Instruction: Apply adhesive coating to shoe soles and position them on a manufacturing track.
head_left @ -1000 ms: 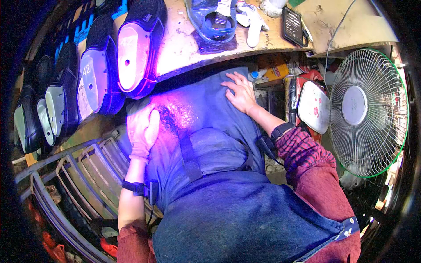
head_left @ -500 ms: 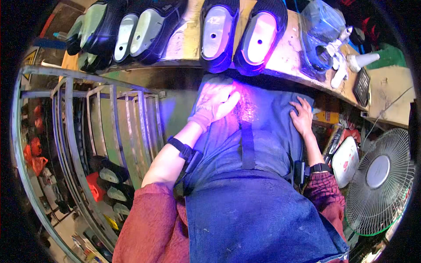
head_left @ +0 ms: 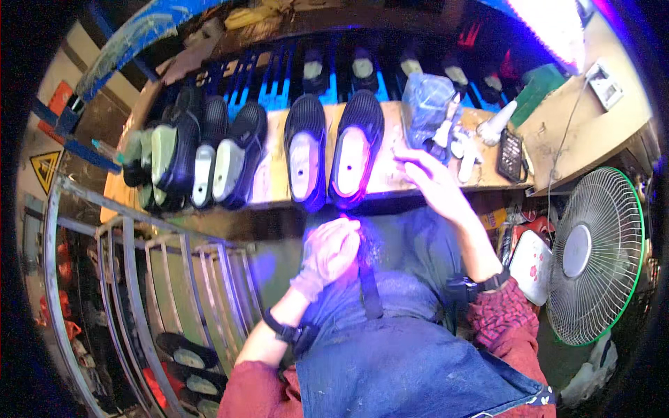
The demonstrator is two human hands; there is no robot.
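A metal rack is seen at the far left, with dark shoes on its lower shelf. On the bench a row of black shoes is laid sole-up; the two rightmost are lit purple. The gloved left hand is held loosely curled over the blue apron, nothing visibly gripped. The right hand is stretched open toward the bench edge, empty, near small bottles. No shoe is in hand, so the next piece seems not yet taken up. A fan stands at right.

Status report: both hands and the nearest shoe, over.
Left hand gloved, on apron, empty. Right hand open, reaching beside black shoe on bench. Nothing between.
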